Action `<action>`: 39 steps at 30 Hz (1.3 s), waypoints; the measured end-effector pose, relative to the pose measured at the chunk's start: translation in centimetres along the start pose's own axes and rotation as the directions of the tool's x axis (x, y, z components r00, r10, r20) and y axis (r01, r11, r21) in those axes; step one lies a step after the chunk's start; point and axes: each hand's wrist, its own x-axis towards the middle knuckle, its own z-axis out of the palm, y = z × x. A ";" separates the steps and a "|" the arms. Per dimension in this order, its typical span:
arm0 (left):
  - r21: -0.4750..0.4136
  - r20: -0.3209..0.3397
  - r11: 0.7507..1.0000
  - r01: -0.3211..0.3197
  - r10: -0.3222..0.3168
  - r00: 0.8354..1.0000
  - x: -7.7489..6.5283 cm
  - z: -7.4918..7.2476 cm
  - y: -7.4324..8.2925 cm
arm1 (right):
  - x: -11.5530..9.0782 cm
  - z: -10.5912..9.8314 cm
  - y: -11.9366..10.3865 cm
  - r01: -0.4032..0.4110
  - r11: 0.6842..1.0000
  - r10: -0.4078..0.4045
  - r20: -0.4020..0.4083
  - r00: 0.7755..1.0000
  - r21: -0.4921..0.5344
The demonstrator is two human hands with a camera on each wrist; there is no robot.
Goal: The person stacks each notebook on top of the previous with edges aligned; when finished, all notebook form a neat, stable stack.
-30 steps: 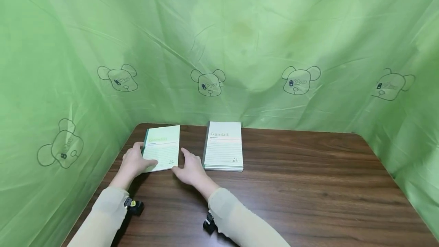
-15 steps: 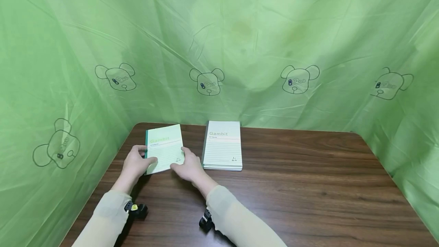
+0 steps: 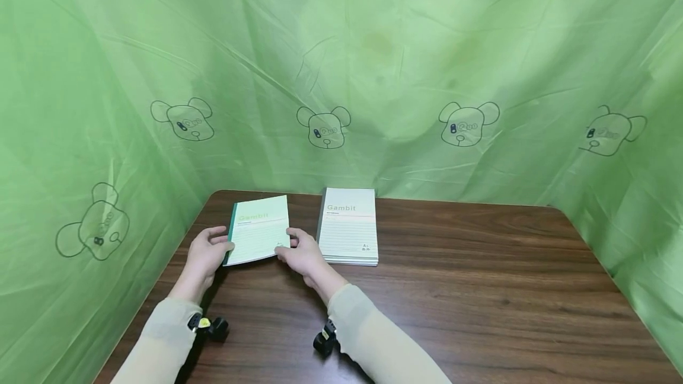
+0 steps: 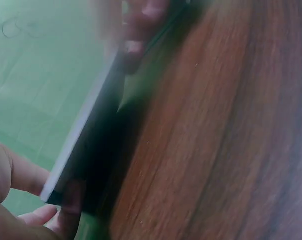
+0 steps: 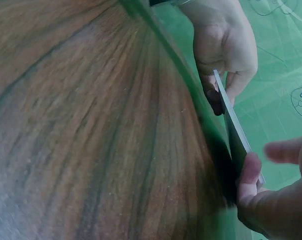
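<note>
A pale notebook (image 3: pixel 260 227) marked "Gambit", with a green spine, is held between both hands above the dark wooden table. Its underside shows dark in the left wrist view, so it is off the tabletop. The left hand (image 3: pixel 205 253) pinches the spine side, thumb on top and fingers beneath. At the lower right corner, the right hand (image 3: pixel 305 256) grips the notebook with fingers under it and its thumb on the upper side. Seen edge-on in the right wrist view, the notebook (image 5: pixel 233 122) is thin. A stack of similar notebooks (image 3: pixel 349 227) lies just right of it.
The wooden table (image 3: pixel 480 289) extends to the right and toward the front. Green curtain sheeting (image 3: pixel 395 76) with bear-head outlines surrounds it at the back and sides. A small black wrist camera (image 3: pixel 217 329) sits at the left sleeve, another wrist camera (image 3: pixel 324 339) at the right.
The held notebook has shifted slightly right. The right hand's fingers have moved from beside it to its right edge and corner. The left thumb has slid back toward the spine. The stack stays put.
</note>
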 end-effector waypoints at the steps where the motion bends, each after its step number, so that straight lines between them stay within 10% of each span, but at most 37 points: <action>1: -0.014 0.018 1.000 0.007 -0.007 1.000 0.0 0.0 0.0 | 0.0 0.0 0.0 0.006 1.000 -0.006 0.002 1.000 -0.005; 10: -0.248 0.157 0.965 0.085 -0.047 0.986 -0.1 0.7 -0.1 | 0.2 -0.6 -1.1 0.035 0.997 -0.034 0.012 0.999 -0.076; 19: -0.351 0.150 0.933 0.073 -0.020 0.988 -0.5 1.0 1.1 | 0.2 -1.5 -1.8 0.059 0.998 -0.059 -0.004 0.998 0.000; 39: -0.242 0.141 0.966 -0.095 0.132 0.981 -2.4 4.2 7.5 | -2.2 -8.3 -3.6 0.129 0.990 -0.124 -0.068 0.990 0.065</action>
